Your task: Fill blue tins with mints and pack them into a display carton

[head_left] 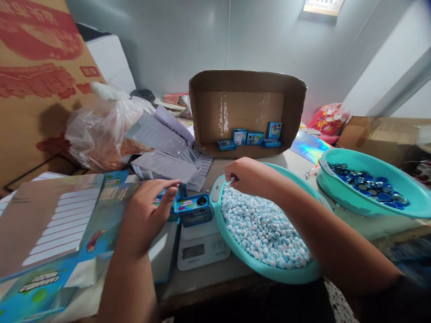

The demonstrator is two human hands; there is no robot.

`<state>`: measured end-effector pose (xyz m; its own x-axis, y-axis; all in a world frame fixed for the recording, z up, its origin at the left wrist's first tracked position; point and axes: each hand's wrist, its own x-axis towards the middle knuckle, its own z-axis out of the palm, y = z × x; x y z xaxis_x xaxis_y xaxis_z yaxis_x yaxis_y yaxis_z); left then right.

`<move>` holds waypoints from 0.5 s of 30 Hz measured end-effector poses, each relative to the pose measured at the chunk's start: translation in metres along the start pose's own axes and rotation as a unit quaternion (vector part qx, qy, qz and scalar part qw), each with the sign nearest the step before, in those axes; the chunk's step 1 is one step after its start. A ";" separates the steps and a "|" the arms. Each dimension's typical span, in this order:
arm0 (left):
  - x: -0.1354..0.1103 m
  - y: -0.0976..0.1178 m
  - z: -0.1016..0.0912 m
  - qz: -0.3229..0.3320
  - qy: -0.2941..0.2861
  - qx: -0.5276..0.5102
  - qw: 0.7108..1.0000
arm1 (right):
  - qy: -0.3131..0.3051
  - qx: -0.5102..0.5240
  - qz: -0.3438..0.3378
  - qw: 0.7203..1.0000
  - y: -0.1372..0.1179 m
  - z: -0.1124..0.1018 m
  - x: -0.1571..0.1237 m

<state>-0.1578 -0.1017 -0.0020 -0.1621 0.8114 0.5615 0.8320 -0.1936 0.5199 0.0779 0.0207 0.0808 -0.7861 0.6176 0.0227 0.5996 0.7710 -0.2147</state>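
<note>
The right forearm (323,224) crosses the bowl (262,270), right hand (244,172) with its grip pinched, apparently on candies (262,229), left hand (145,213) with grip loosely curled, hold unclear, beside the tin (192,209) on the scale (215,252), likely set close for easy reach.

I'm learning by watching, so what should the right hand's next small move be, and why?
Probably carry a pinch of pale pieces over to the blue box on the scale: the right hand is at the teal basin, on the side nearest that box, fingers seemingly pinched, and the box's top shows what looks like an uncovered round opening.
</note>
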 end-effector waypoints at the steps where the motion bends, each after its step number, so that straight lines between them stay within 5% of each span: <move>1: 0.000 0.000 0.000 -0.004 0.022 0.009 1.000 | -0.014 -0.012 0.013 1.000 0.001 0.000 0.000; 7: 0.002 -0.006 0.002 -0.020 0.115 0.045 0.992 | -0.073 -0.061 0.049 0.994 0.010 0.002 0.002; 15: 0.002 -0.005 0.003 -0.065 0.151 0.043 0.985 | -0.078 -0.068 0.053 0.993 0.014 0.005 0.003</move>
<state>-0.1612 -0.0979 -0.0055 -0.4110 0.6222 0.6664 0.8332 -0.0403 0.5515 0.0830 0.0329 0.0728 -0.7249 0.6732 -0.1462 0.6866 0.7233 -0.0739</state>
